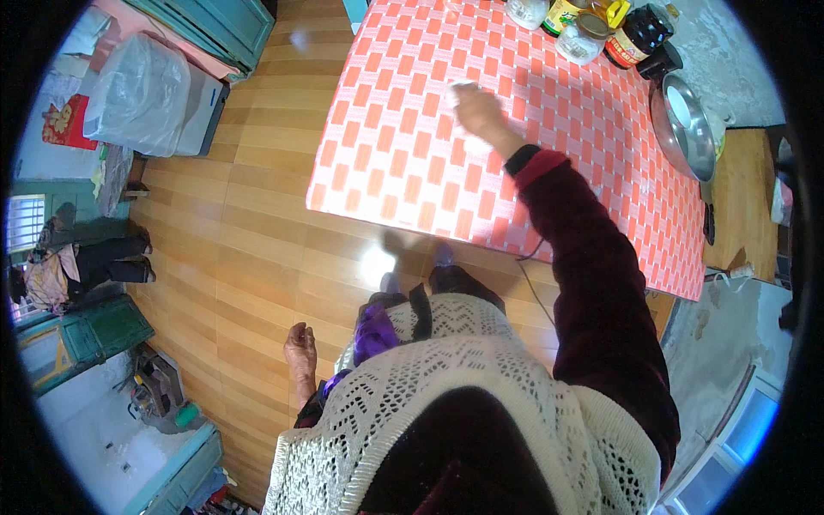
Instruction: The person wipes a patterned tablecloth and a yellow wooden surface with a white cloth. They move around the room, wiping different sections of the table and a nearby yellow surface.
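- Right hand (pixel 481 112) is out over the table (pixel 412 172), which wears a red-and-white checked cloth; a small white cloth or wad (pixel 457 93) peeks out at the far, fingertip end of the hand.
- The white wad sits pressed between the hand and the tabletop, mostly covered by the hand, so only its pale edge shows toward the far left of the knuckles.
- The fingers look curled down around that white wad, gripping it against the checked surface; the hand is a bit blurred, so the finer finger detail cannot be made out.
- Right arm is stretched long and nearly straight from the shoulder, dark maroon sleeve (pixel 592 283) running up and to the left across the near edge of the table, wrist bare past the cuff.
- Left hand (pixel 300 348) hangs low beside the body, well apart from the table, above the wooden plank floor (pixel 249 257).
- Its fingers hang loosely bent and it holds nothing, touching nothing that shows.
- At the far right corner of the table stands a cluster of jars and bottles (pixel 592 30), well away from the working hand.
- Just beside them on the right edge sits a metal pan (pixel 687 129) with a dark handle.
- Off to the left, across the floor, a white appliance under a clear plastic cover (pixel 150 94).
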A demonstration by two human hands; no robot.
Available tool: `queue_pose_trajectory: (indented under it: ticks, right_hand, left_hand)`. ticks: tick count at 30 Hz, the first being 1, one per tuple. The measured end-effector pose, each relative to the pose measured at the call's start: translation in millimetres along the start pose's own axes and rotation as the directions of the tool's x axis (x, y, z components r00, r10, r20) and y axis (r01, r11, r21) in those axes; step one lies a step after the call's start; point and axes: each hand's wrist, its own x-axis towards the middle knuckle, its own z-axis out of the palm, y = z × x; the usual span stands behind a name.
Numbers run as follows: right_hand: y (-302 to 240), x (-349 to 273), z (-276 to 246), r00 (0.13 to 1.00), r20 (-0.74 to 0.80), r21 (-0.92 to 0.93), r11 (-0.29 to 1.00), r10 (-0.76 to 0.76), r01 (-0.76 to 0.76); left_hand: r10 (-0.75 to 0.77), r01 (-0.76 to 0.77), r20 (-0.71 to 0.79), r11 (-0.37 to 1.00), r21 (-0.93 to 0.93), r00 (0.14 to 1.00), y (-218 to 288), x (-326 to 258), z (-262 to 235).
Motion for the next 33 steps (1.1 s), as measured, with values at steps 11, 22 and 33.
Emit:
queue_pose_trajectory:
  ticks: [11, 22, 33]
  right_hand:
    - [86, -14, -13, 0.982, -0.153, 0.161, 0.978, -0.107, 0.132]
    - [-52, 90, -1, 0.999, 0.050, 0.042, 0.999, -0.019, 0.017]
    - [-41, -84, 15, 0.774, -0.155, 0.029, 0.780, -0.614, 0.625]
  left_hand:
    - [-0.028, 0.029, -0.047, 0.999, 0.023, 0.999, -8, 0, 6]
    - [-0.162, 0.161, -0.142, 0.987, -0.019, 0.977, -49, -52, -11]
    - [-0.066, 0.062, -0.051, 0.994, -0.088, 0.997, -47, -12, -9]
